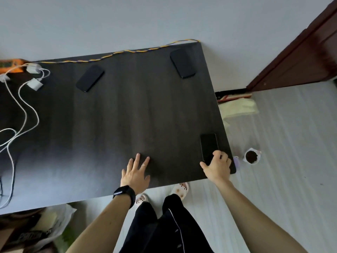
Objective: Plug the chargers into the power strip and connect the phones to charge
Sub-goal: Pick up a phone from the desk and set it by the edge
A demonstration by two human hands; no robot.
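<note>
On the worktop (127,110):
Right hand (217,166): fingers curled on the near phone (208,147), likely to lift it.
Left hand (135,172): flat, fingers spread, for balance.

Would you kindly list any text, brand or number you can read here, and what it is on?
None can be read for certain.
Plastic bag under the table: dark lettering, too blurred to read.
Three phones, first one: screens dark, no text.
Watch: no legible display.
</note>
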